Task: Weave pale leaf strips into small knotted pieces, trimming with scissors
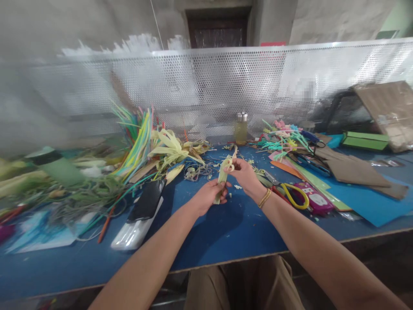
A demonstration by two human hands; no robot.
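Over the middle of the blue tabletop (206, 241) I hold up a pale green corn husk piece (222, 174) with a curled, looped top. My left hand (211, 194) is closed around its lower part, the fingers wrapped behind it. At the upper end, the fingertips of my right hand (243, 172) pinch the curled part. A gold bracelet (265, 198) circles my right wrist. Small pale scraps (238, 187) lie on the table beside the hands. Behind them rests a bunch of dried husks (171, 148) near tangled string (196, 171).
Left are a dark phone (146, 200), colourful pipe cleaners (138, 137) and a blurred green tumbler (56, 165). Right lie yellow-handled scissors (301, 196), a magenta case (318, 200), coloured paper (364, 206) and cardboard (355, 172). A bottle (241, 129) stands before the perforated metal panel (219, 86).
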